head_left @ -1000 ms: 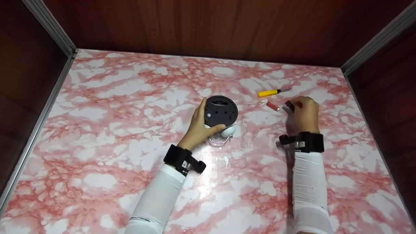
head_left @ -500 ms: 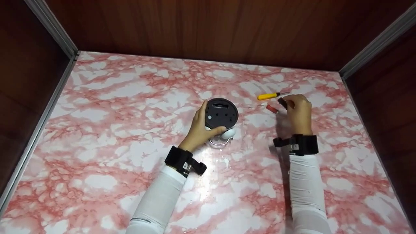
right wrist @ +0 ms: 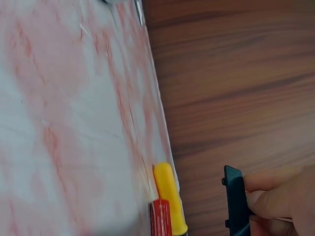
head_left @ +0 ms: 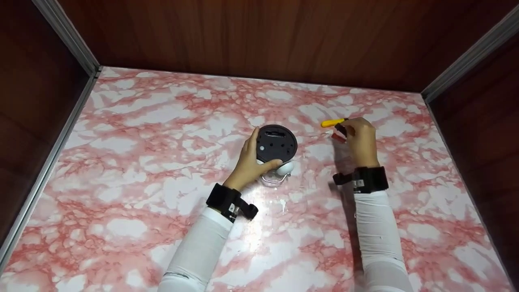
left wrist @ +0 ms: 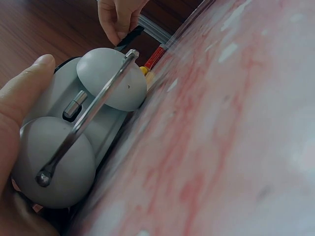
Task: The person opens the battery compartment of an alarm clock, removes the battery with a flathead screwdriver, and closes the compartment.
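A twin-bell alarm clock (head_left: 279, 152) shows its round black back in the head view, with a slot-shaped battery compartment (head_left: 275, 134) near the far rim. My left hand (head_left: 248, 162) grips its side, thumb over the edge by the bells. Close up in the left wrist view are the two pale bells (left wrist: 55, 162) and the metal handle (left wrist: 93, 105). My right hand (head_left: 362, 140) pinches a small black battery cover (right wrist: 237, 201) between thumb and fingers. It hovers beside a red battery (head_left: 338, 138) on the table, apart from the clock.
Just beyond the battery lies a yellow-handled screwdriver (head_left: 333, 123), its shaft mostly hidden behind my right hand. Dark wood panels (head_left: 259, 36) wall in the back and both sides of the red-and-white marbled table (head_left: 134, 174).
My right hand has moved left with the battery cover, now partly covering the battery and the screwdriver's shaft. My left hand and the clock stay in place as the head view shifts slightly.
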`<state>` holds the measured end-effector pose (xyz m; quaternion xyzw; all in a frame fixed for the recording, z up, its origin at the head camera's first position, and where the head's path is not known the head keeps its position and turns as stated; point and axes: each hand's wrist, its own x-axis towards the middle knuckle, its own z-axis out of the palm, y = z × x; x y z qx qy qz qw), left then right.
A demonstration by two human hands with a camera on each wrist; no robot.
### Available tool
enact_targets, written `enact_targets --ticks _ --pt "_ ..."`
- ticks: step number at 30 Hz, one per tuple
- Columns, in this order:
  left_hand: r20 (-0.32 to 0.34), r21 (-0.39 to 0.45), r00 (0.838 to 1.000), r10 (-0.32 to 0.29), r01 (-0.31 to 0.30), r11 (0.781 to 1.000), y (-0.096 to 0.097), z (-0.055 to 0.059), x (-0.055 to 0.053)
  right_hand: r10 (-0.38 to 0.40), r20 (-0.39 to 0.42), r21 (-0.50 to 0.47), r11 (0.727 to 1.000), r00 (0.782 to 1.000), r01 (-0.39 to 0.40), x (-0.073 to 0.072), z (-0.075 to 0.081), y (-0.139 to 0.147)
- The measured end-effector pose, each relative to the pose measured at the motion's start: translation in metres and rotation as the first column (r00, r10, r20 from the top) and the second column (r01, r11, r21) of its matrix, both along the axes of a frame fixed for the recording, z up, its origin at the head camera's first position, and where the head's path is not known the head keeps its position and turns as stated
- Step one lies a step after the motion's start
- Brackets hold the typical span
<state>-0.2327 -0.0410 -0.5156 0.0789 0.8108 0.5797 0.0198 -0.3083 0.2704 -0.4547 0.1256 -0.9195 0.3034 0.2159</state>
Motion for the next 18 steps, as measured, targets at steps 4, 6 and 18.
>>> enact_targets --ticks 4,6,18 --pt "-0.001 -0.001 1.0 -0.003 0.003 1.0 0.0 0.0 -0.001 -0.002 0.011 0.011 1.0 1.0 0.002 -0.002 0.005 -0.009" --pt "-0.002 -0.001 1.0 -0.007 0.007 1.0 0.001 0.0 -0.002 0.005 0.001 0.018 1.0 1.0 -0.005 -0.003 0.006 -0.013" --pt "0.0 0.009 1.0 0.005 -0.005 1.0 0.001 0.0 0.0 0.097 -0.027 0.008 0.995 0.995 -0.097 -0.01 0.013 -0.041"
